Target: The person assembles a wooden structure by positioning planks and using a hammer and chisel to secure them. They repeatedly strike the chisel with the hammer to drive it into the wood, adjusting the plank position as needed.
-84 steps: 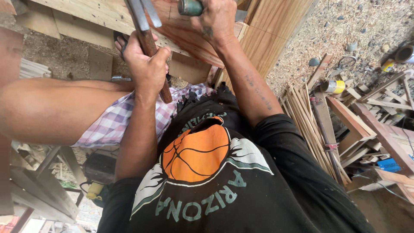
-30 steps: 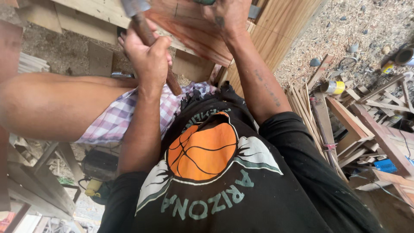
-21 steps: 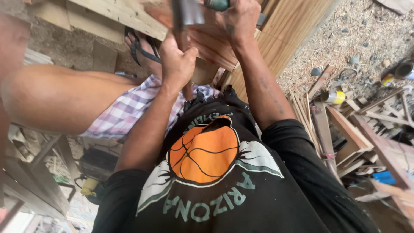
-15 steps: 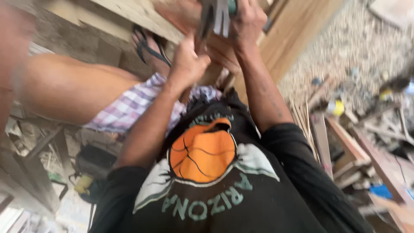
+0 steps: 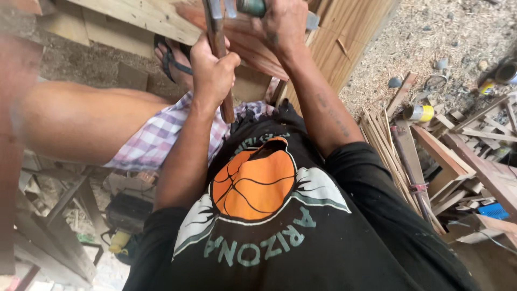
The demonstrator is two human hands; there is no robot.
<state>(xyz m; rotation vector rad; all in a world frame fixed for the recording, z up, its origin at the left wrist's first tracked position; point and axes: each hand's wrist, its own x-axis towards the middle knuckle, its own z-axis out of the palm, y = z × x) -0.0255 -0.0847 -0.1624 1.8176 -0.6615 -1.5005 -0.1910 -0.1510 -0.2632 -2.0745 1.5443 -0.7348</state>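
- The left hand [image 5: 212, 70] has come lower since before, its grip wrapped around the hammer handle [image 5: 222, 64].
- The right hand [image 5: 280, 27] presses the reddish board [image 5: 242, 43], its grip clasping a green tool [image 5: 252, 6].

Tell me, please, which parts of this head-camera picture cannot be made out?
- Head of the wooden-handled hammer: cut off by the top edge.
- Green-handled tool in the right hand: its tip lies beyond the top edge, and the fingers cover part of it.
- Reddish wooden board: partly hidden by both hands.
- Left hand: its grip covers the handle's middle.
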